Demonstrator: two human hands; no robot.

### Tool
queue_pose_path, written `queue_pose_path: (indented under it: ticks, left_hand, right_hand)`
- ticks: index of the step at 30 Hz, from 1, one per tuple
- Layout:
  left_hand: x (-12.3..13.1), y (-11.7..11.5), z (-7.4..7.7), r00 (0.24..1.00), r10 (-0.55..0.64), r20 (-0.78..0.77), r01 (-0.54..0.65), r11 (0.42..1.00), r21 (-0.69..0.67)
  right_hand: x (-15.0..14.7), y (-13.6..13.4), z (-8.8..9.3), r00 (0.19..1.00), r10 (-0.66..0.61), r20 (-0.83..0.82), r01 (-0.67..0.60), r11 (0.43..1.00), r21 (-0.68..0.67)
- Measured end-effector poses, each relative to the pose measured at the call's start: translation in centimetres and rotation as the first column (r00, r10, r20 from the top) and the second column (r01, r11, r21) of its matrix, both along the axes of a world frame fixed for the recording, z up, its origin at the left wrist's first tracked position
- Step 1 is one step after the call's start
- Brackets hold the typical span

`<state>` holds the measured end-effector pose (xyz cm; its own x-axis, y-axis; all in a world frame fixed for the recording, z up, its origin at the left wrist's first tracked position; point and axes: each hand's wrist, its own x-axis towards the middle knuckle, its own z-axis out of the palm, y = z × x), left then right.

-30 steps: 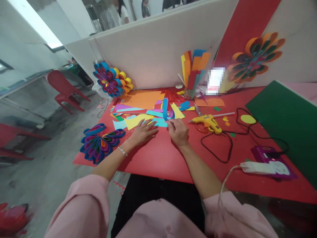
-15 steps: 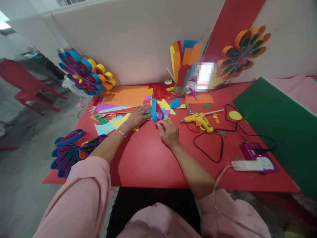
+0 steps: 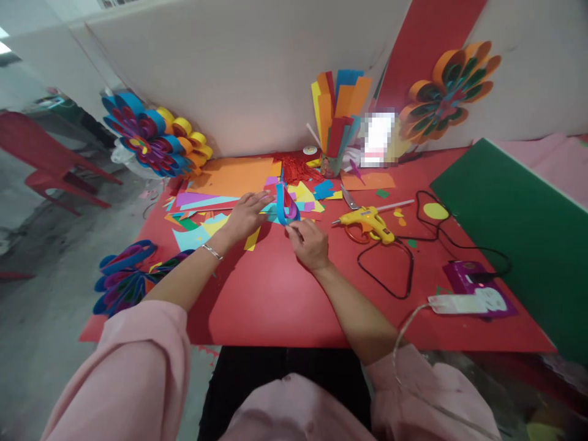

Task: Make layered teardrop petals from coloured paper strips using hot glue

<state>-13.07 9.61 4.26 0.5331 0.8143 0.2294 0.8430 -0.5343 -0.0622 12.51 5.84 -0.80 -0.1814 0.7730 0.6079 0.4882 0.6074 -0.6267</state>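
Observation:
A looped paper petal [image 3: 280, 207], blue outside with purple and red strips inside, stands on edge above the table. My right hand [image 3: 310, 242] is closed, its thumb and fingertips pinching the petal's lower end. My left hand [image 3: 248, 214] lies to the left of the petal over the paper scraps, fingers stretched out, apart from the petal. Around and behind both hands are cut pieces of coloured paper [image 3: 195, 236]. To the right of my right hand lies a yellow glue gun [image 3: 370, 224] with a glue stick in its back.
The red table [image 3: 271, 306] also holds a purple power box [image 3: 462, 275], a black cable [image 3: 411, 275], scissors [image 3: 349, 197] and a cup of paper strips [image 3: 331, 164]. A green board [image 3: 500, 233] covers the right side. Paper flowers [image 3: 138, 131] stand at the back left.
My left hand has drawn away from the petal, a little to the left. My right hand still pinches the petal. The view has shifted slightly.

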Motion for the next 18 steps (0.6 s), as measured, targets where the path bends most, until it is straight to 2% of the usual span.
queue_pose_path:
  ticks: [4,9,11,13,15,18]
  left_hand:
    - [1.5,0.6,-1.1,0.996,0.083,0.044,-0.084,0.997,0.0]
    - [1.5,-1.6,-1.5,0.981,0.154,0.115,-0.151,0.988,-0.032]
    - [0.2,-2.8,-1.1,0.977,0.186,0.106,-0.181,0.982,-0.059]
    - [-1.8,-3.6,-0.7,0.961,0.266,0.071,-0.262,0.963,-0.064]
    - [-4.1,-4.1,-0.2,0.934,0.354,0.041,-0.352,0.935,-0.05]
    - [-6.6,-4.4,0.5,0.903,0.428,0.02,-0.428,0.904,-0.014]
  right_hand:
    - [0.0,0.0,0.2,1.0,0.008,-0.027,-0.008,1.0,0.013]
    - [0.0,0.0,0.2,0.999,-0.002,-0.038,0.003,1.0,0.025]
    - [-0.1,0.0,0.2,0.999,0.004,-0.036,-0.003,0.999,0.034]
    - [-0.2,0.0,0.1,0.999,0.023,-0.035,-0.022,0.999,0.032]
    - [-0.3,0.0,0.0,0.999,0.031,-0.034,-0.03,0.999,0.025]
    - [-0.4,0.1,-0.1,0.999,0.013,-0.043,-0.012,1.0,0.027]
